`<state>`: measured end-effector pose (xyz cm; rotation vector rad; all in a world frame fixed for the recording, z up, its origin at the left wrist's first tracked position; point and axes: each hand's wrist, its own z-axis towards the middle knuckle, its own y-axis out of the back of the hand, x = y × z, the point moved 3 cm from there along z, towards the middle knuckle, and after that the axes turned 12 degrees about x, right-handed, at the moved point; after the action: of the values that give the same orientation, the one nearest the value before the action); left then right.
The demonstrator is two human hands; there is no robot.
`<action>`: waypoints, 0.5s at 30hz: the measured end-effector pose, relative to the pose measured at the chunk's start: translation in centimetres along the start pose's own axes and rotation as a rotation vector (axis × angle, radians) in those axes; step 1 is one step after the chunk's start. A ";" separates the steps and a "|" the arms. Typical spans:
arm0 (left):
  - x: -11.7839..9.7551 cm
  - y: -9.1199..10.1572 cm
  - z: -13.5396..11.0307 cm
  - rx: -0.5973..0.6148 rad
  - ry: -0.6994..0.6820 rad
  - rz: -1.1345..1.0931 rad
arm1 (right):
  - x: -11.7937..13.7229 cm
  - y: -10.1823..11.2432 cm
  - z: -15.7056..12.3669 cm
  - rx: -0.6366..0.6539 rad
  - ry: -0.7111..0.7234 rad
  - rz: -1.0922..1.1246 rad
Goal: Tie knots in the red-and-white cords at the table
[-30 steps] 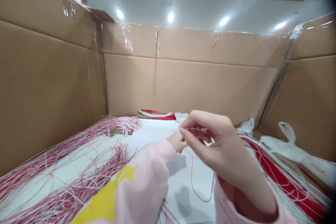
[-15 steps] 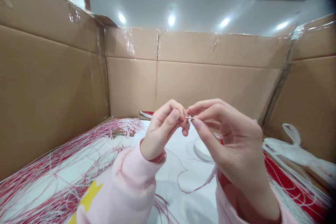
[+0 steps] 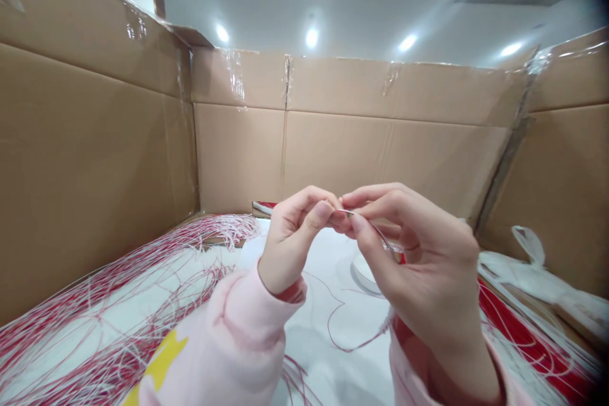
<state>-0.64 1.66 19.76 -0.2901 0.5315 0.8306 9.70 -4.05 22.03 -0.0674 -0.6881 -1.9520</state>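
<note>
My left hand is closed, thumb against bent fingers, pinching a thin red-and-white cord. My right hand pinches the same cord between thumb and fingertips, just to the right of the left fingertips. A short pale stretch of it spans the small gap, and part runs on behind the right fingers. Below, a loop of thin red cord hangs or lies over the white surface. It leads to a coiled pale piece beside my right wrist, partly hidden.
Many loose red and white cords spread over the left side. A round white roll stands behind my right hand. At the right lie a white plastic bag and red material with pale cords. Cardboard walls enclose the work surface.
Both hands stay close together, the left shifted slightly right. The cord between the fingertips now arches and trails behind the right fingers. The hanging loop has moved slightly right.
</note>
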 end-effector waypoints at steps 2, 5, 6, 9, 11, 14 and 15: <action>0.0 0.1 0.0 -0.012 -0.002 0.005 | 0.1 0.0 0.0 -0.009 0.000 -0.002; -0.1 0.1 -0.1 -0.027 -0.009 -0.001 | 0.2 -0.1 -0.1 -0.035 0.007 0.002; -0.1 0.1 -0.1 -0.031 -0.012 -0.006 | 0.2 -0.1 -0.1 -0.043 0.010 0.005; -0.2 0.1 -0.2 -0.059 -0.003 -0.013 | 0.2 -0.1 0.0 -0.038 0.025 0.012; -0.1 0.0 -0.3 -0.093 0.014 -0.010 | 0.2 -0.1 0.1 -0.015 0.035 0.013; -0.1 0.0 -0.4 -0.135 0.024 -0.004 | 0.2 -0.2 0.2 -0.006 0.047 -0.006; -0.2 -0.1 -0.4 -0.143 0.024 0.001 | 0.2 -0.2 0.2 -0.011 0.048 -0.017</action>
<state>-0.82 1.35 19.53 -0.4312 0.4952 0.8685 9.40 -4.02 22.18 -0.0218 -0.6480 -1.9676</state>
